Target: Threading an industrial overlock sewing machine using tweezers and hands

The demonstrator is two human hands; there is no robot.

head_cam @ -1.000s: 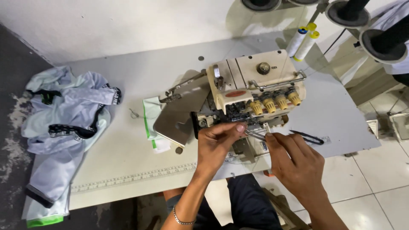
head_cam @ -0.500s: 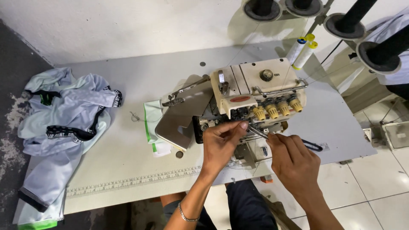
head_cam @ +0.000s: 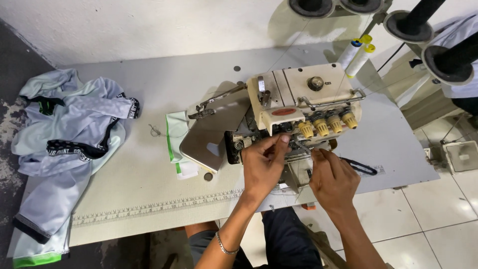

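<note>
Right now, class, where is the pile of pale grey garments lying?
In the head view, the garment pile lies on the table's far left end, left of the sewing machine.

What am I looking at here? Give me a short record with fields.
Place: white worktable with a printed ruler along its front edge
Machine: cream overlock sewing machine with yellow tension knobs
Left hand: fingertips at the machine's front, below the knobs
Right hand: beside it, at the same opening
Left of table: heap of pale grey garments
Behind machine: white thread cones
</note>
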